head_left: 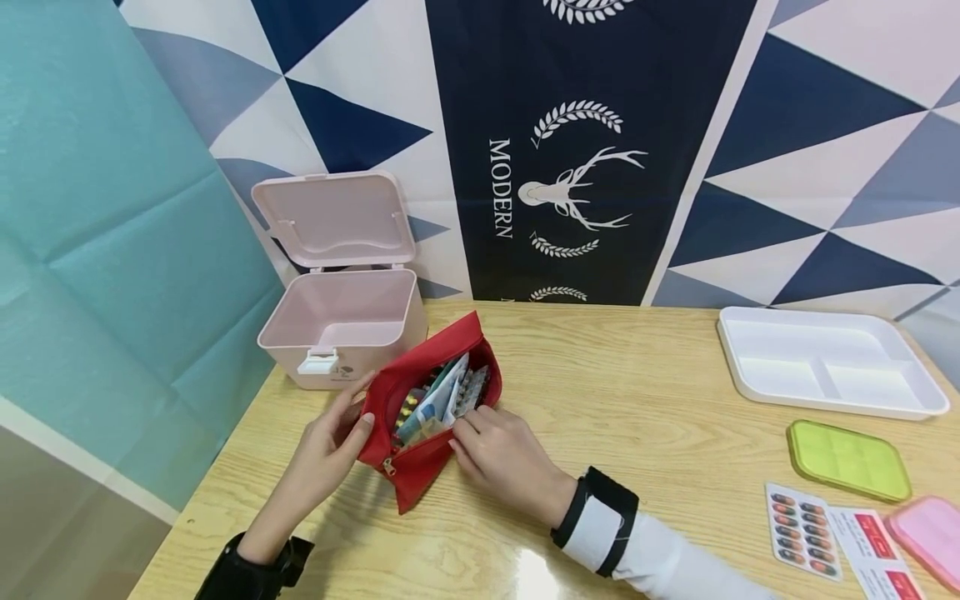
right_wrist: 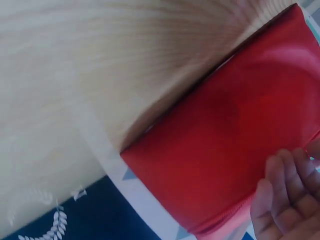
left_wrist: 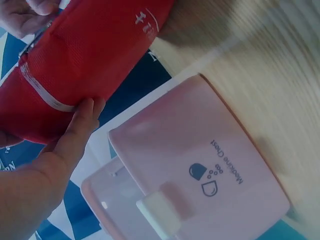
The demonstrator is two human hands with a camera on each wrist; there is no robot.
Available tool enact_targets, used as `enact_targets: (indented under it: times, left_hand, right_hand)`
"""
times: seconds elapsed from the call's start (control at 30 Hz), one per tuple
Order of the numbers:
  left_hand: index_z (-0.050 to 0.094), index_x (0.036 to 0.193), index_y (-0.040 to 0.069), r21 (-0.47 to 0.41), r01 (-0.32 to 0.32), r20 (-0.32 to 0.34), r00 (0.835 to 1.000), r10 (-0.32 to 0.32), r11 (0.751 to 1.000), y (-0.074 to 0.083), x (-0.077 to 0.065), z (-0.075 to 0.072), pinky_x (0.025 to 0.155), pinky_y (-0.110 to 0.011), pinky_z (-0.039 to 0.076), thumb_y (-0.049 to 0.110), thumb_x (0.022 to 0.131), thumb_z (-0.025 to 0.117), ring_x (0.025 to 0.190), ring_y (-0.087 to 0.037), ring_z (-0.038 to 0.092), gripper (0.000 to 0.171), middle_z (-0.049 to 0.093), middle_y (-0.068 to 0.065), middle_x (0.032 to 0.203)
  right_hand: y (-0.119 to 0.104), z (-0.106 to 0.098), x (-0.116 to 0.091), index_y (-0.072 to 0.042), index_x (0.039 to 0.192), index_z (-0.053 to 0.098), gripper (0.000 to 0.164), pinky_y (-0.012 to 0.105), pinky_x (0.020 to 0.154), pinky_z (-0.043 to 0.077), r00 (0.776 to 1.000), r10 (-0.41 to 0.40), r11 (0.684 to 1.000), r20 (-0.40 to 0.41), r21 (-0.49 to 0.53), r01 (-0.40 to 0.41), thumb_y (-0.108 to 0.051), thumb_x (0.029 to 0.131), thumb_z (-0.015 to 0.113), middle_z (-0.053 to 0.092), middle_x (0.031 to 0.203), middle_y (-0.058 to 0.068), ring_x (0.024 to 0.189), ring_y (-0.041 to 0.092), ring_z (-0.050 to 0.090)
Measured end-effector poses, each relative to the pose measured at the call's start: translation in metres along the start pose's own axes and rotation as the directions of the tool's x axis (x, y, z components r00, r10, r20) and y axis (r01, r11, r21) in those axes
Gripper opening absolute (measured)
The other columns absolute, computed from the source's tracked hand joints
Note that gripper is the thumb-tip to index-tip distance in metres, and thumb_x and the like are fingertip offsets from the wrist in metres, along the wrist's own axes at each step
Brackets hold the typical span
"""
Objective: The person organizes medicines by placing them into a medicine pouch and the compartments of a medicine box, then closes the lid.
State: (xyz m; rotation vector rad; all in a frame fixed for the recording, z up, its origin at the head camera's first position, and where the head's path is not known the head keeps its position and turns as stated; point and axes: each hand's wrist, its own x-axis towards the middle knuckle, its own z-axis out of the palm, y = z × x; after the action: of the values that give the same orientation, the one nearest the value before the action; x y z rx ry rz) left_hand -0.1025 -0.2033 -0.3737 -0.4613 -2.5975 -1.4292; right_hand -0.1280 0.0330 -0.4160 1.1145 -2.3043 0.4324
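Observation:
A red zippered pouch (head_left: 432,469) is tilted up over the table, its mouth spread wide. Inside it lie blister packs (head_left: 471,390) and a blue-and-white packet (head_left: 438,402), partly overlapping. My left hand (head_left: 324,450) grips the pouch's left end, thumb on the near side; the left wrist view shows those fingers (left_wrist: 82,122) against the red fabric. At the near rim of the opening, my right hand (head_left: 504,457) pinches the pouch edge. In the right wrist view its curled fingers (right_wrist: 287,192) lie along that edge, fingertips partly out of frame.
Behind the pouch stands a pink medicine chest (head_left: 341,333), lid raised. On the right are a white divided tray (head_left: 832,362), a green pill case (head_left: 849,460), a capsule blister pack (head_left: 802,532), a red-and-white packet (head_left: 873,550) and a pink case (head_left: 930,533). Patterned cloth hangs behind the table.

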Motion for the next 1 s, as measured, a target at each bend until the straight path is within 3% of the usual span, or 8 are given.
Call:
enact_targets:
  times: [0.13,0.27,0.5,0.63,0.77,0.87,1.0]
  left_hand:
    - [0.036,0.137,0.003,-0.049,0.081,0.017,0.997,-0.08,0.995,0.001,-0.002,0.001,0.068,-0.027,0.056,0.01,0.093,0.048,0.093,-0.022,0.062,0.046,0.062,-0.026,0.11]
    - [0.042,0.131,-0.004,-0.045,0.142,0.039,0.989,-0.141,0.989,0.001,-0.003,0.001,0.066,-0.026,0.055,0.016,0.095,0.046,0.083,-0.016,0.063,0.042,0.065,-0.022,0.103]
    - [0.051,0.123,-0.004,-0.015,0.14,0.064,0.988,-0.139,0.99,0.0,-0.003,-0.001,0.074,-0.034,0.056,0.022,0.097,0.043,0.089,-0.016,0.062,0.038,0.065,-0.019,0.107]
    - [0.053,0.121,-0.001,-0.006,0.146,0.073,0.987,-0.145,0.989,0.002,-0.003,-0.002,0.071,-0.032,0.055,0.023,0.097,0.041,0.085,-0.014,0.062,0.036,0.067,-0.016,0.102]
    - [0.053,0.12,0.0,-0.039,0.189,0.092,0.978,-0.185,0.981,0.003,-0.003,-0.002,0.067,-0.028,0.056,0.024,0.098,0.04,0.08,-0.014,0.062,0.035,0.066,-0.017,0.098]
    - [0.051,0.121,-0.002,-0.093,0.234,0.121,0.967,-0.222,0.968,0.003,-0.004,-0.002,0.066,-0.035,0.058,0.024,0.098,0.039,0.078,-0.016,0.064,0.037,0.064,-0.022,0.099]
    - [0.05,0.122,-0.004,-0.131,0.261,0.156,0.958,-0.241,0.956,0.004,-0.004,-0.002,0.065,-0.046,0.056,0.023,0.098,0.039,0.077,-0.018,0.065,0.037,0.063,-0.025,0.098]
  right_hand:
    - [-0.004,0.007,0.001,-0.013,0.078,0.057,0.013,0.029,0.056,0.051,0.999,0.01,0.999,0.045,0.052,-0.013,-0.021,0.087,0.054,0.059,0.073,-0.002,0.069,0.012,0.054]
    - [-0.01,0.012,0.006,-0.016,0.078,0.056,0.011,0.025,0.056,0.049,0.994,0.018,0.986,0.104,0.163,-0.035,-0.023,0.088,0.054,0.057,0.072,-0.007,0.071,0.007,0.053]
    - [-0.022,0.018,0.016,-0.018,0.084,0.059,0.011,0.018,0.063,0.05,0.991,-0.024,0.93,0.134,0.366,-0.027,-0.027,0.087,0.058,0.06,0.078,-0.008,0.075,0.002,0.054]
    - [-0.027,0.022,0.021,-0.018,0.085,0.06,0.015,0.017,0.066,0.05,0.99,-0.052,0.916,0.129,0.402,-0.004,-0.033,0.087,0.059,0.062,0.079,-0.008,0.077,0.001,0.055]
    - [-0.032,0.026,0.024,-0.019,0.081,0.059,0.017,0.012,0.058,0.045,0.993,-0.049,0.908,0.106,0.419,0.001,-0.035,0.085,0.06,0.059,0.073,-0.01,0.068,-0.003,0.05]
    - [-0.034,0.029,0.026,-0.02,0.078,0.057,0.018,0.01,0.051,0.038,0.996,-0.042,0.909,0.082,0.417,0.004,-0.036,0.085,0.06,0.055,0.067,-0.013,0.061,-0.005,0.044]
    - [-0.036,0.031,0.028,-0.022,0.074,0.056,0.018,0.011,0.049,0.038,0.998,-0.031,0.916,0.058,0.401,0.005,-0.035,0.086,0.06,0.053,0.064,-0.014,0.06,-0.006,0.044]
